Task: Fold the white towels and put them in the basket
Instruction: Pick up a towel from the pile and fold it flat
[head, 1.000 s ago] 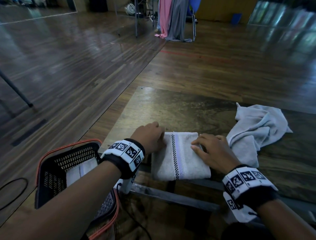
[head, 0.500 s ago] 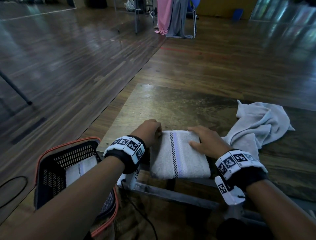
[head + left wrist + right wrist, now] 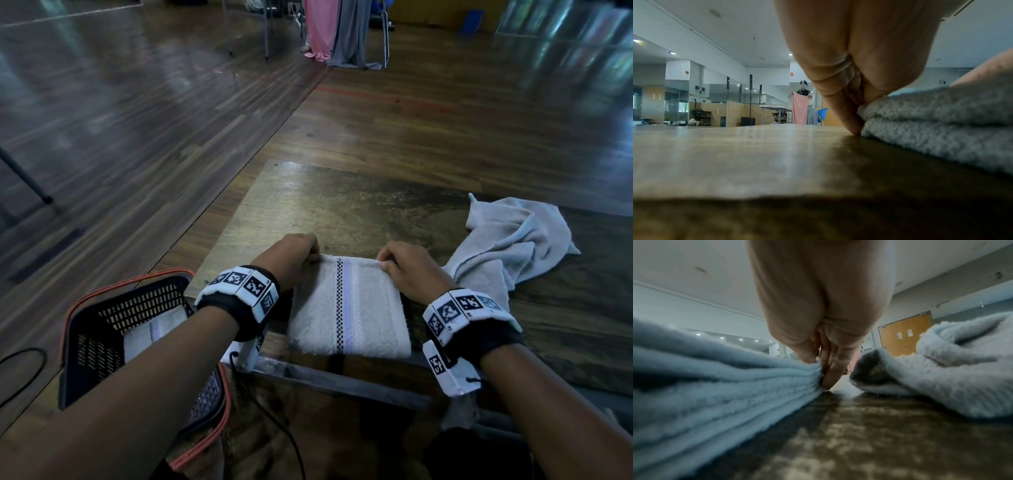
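Both hands are on the far corners of the folded white towel (image 3: 347, 308). The left hand (image 3: 291, 258) has its thumb on top and fingers (image 3: 846, 113) tucked down the side edge to the tabletop, so it's pinching that corner. The right hand (image 3: 409, 270) does the same on its side, with the thumb pressing the top layer and fingers (image 3: 831, 369) against the stacked layers, pinched tight.

The towel sits flat at the near edge of the worn wooden table (image 3: 342, 205), right between the wrists, stripe band running away from the person. It looks slightly longer along that stripe direction.

The bit that matters: the black basket with the orange rim (image 3: 102, 329) is down on the floor to the left, just beside the table's corner, and it already has one folded towel (image 3: 150, 332) in it. So the left hand is nearer, and I'd guess the towel goes left and down.

A crumpled white towel (image 3: 513, 246) is still waiting just past the right hand, so the job isn't done.
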A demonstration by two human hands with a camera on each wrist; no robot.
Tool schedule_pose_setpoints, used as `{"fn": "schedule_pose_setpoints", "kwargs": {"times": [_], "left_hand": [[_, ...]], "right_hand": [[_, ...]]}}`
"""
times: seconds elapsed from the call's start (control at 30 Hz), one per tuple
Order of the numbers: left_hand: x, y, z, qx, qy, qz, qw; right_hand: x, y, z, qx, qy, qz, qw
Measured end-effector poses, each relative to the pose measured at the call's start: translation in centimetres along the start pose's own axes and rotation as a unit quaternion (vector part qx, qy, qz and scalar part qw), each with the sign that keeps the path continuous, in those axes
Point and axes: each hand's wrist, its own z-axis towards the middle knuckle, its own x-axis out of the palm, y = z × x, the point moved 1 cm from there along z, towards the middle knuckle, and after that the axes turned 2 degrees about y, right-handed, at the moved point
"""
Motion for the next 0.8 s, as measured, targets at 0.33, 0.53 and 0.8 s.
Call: {"fn": "schedule_pose_setpoints", "kwargs": {"times": [0.33,0.53,0.8], "left_hand": [[-0.27,-0.19,-0.31,0.014,-0.028,0.037,0.999],[-0.26,0.18,-0.20,0.014,-0.038,0.008,0.999],[-0.14,-0.02,-0.26,-0.033,-0.024,0.056,0.998]], "right_hand": [[-0.43,-0.06,-0.97,-0.032,-0.039,-0.052,0.997],[-0.38,0.17,-0.68,-0.073,-0.043,-0.111,0.990],[-0.12,0.48,-0.23,-0.049,-0.054,-0.106,0.992]]}}
